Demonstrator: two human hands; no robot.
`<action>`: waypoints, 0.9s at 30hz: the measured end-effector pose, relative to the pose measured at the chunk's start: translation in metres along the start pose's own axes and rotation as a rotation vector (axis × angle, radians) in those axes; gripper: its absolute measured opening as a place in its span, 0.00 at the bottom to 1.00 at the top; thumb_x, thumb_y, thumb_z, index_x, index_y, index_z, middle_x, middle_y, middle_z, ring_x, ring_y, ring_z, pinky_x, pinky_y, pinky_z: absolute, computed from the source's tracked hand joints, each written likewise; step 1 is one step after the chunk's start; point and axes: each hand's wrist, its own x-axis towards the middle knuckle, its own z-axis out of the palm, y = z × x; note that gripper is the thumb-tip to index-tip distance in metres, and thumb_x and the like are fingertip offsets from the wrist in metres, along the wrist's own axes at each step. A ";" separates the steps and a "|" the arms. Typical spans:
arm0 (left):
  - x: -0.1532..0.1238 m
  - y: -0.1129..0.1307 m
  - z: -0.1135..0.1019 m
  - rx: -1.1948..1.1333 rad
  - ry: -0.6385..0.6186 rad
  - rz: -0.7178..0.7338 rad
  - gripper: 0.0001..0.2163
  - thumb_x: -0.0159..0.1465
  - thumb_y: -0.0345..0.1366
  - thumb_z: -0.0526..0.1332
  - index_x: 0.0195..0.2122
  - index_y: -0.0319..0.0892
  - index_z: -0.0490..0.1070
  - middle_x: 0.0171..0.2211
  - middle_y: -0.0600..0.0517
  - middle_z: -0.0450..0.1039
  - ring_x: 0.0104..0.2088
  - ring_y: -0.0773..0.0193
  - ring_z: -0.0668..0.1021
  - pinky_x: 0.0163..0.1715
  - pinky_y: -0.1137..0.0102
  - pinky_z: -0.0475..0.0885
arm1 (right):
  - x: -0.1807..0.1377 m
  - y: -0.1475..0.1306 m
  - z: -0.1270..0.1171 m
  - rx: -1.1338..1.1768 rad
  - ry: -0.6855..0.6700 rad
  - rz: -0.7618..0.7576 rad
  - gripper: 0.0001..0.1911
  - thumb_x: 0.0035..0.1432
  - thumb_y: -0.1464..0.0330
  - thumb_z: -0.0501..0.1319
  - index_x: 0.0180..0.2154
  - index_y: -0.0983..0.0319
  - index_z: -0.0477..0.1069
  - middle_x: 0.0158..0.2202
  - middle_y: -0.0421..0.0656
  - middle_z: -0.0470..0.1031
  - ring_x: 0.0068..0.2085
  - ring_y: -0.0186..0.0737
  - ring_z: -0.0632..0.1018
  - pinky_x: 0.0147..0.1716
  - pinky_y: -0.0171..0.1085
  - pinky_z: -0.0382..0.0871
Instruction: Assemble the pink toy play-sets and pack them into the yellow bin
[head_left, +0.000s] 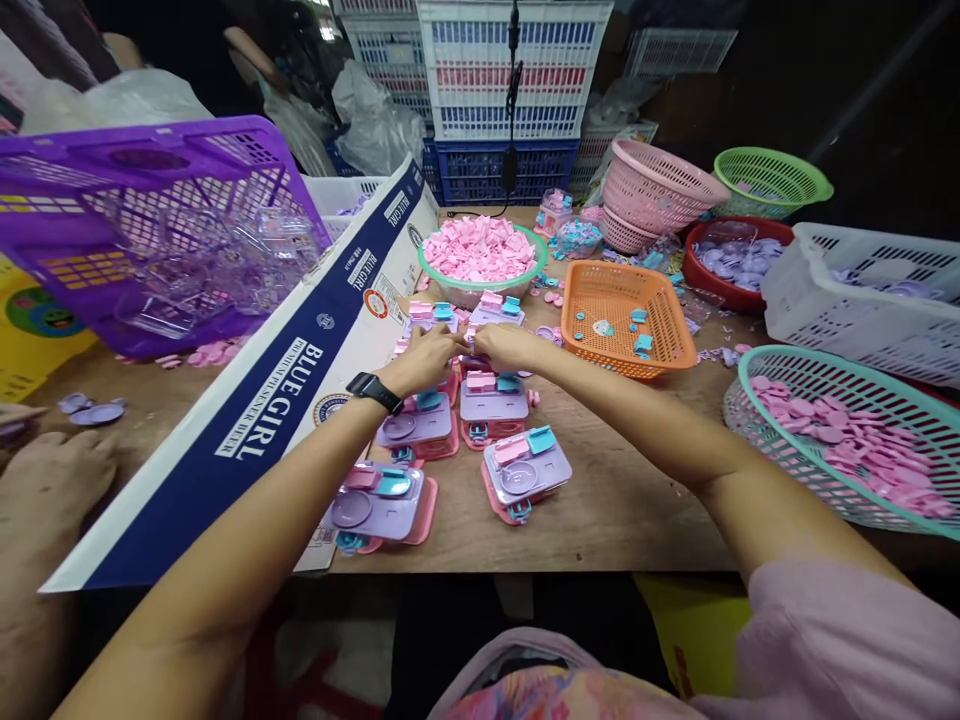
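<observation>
Lilac-topped toy sets (pixel 493 402) on wooden counter (pixel 600 520)

Head view: toy sets are set out in two loose columns, pink bases, pink and blue parts fitted on top. Left hand (pixel 429 357), dark watch (pixel 373 392) on wrist, and right hand (pixel 504 346) are held close together over the far sets. Fingers are bent inward; whether anything is grasped cannot be told, tips hidden. Nearest right-hand set (pixel 527 468) is left untouched, slightly turned. Green-rimmed bowl (pixel 484 292) is heaped with pink pieces (pixel 480 245), just beyond the hands. Orange basket (pixel 615 362) with a few blue bits is seen to the right. Printed cardboard (pixel 247 440) is propped at a slant on the left.
</observation>
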 end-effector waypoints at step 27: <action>0.014 -0.002 -0.032 0.028 0.081 -0.076 0.25 0.55 0.22 0.52 0.46 0.45 0.83 0.49 0.43 0.81 0.55 0.45 0.74 0.54 0.48 0.62 | -0.041 0.058 0.073 0.254 0.164 0.611 0.13 0.64 0.70 0.61 0.46 0.64 0.81 0.44 0.57 0.82 0.45 0.54 0.82 0.36 0.38 0.69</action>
